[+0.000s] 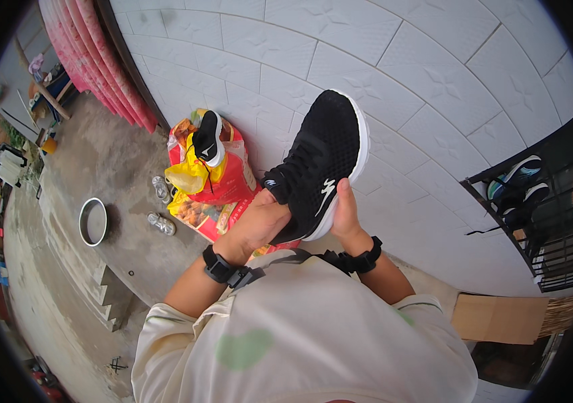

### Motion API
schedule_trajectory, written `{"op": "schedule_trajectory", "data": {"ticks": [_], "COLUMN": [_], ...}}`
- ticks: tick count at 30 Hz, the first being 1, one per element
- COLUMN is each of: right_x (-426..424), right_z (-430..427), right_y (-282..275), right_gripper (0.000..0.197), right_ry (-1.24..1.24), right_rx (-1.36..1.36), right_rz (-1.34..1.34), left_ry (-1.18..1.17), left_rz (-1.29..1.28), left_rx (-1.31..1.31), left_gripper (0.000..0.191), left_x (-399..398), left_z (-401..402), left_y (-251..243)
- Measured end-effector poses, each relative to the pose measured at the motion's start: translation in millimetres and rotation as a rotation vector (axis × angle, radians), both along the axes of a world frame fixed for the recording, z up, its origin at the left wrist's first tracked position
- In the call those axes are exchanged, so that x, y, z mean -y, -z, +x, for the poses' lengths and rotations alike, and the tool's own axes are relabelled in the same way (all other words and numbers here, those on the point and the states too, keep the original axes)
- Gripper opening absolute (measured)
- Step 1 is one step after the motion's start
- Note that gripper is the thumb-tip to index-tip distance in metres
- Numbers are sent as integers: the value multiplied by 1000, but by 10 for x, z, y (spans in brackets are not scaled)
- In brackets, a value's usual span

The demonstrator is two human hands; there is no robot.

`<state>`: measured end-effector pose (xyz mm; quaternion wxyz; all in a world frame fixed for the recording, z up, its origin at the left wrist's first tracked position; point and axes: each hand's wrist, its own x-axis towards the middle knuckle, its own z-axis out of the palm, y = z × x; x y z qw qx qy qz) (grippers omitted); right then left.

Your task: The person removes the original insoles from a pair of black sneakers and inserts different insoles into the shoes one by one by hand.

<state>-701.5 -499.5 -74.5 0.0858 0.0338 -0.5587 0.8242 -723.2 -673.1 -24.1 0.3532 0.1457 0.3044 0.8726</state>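
Note:
A black mesh lace-up sneaker point(324, 146) with a white sole is held up before me, its toe pointing up and away. My left hand point(261, 219) is at the shoe's opening, with its fingers partly hidden inside. At the sole's side edge near the heel, my right hand point(347, 211) grips the shoe, thumb up. A second black sneaker point(209, 138) with a white sole rests on a yellow plastic bag point(190, 174) on top of a red printed sack point(236, 176) against the wall. Both wrists wear black straps.
A white tiled wall point(286, 65) rises ahead. Right, more sneakers point(523, 174) stand at a barred window point(563, 252), above cardboard point(500, 317). Left are silvery shoes point(160, 223), a round metal basin point(93, 221), concrete steps point(110, 297) and a pink curtain point(100, 60).

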Motion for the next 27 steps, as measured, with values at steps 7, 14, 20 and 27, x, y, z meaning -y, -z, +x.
{"op": "schedule_trajectory", "data": {"ticks": [7,14,20,27], "right_x": [2,137,150,202], "right_z": [-3,-92,-91,-103], "right_y": [-87,-373,-399,-447], "right_gripper": [63,61,64,63], "right_ry": [5,-79,-210,-139], "right_rx": [-112,169,230,184], "right_rz": [142,-181,-154,-18], "left_ry": [-130,-32,-157,-428], "left_rz": [-110,-1155,-728,-878], "left_rx": [-297,-1400,-1339,-1463], "left_gripper": [49,27,16,37], "left_x": [-7,152,72,-112], "left_z": [15,62,-108,-189], "left_y": [-146,-362,-113,-198]}}
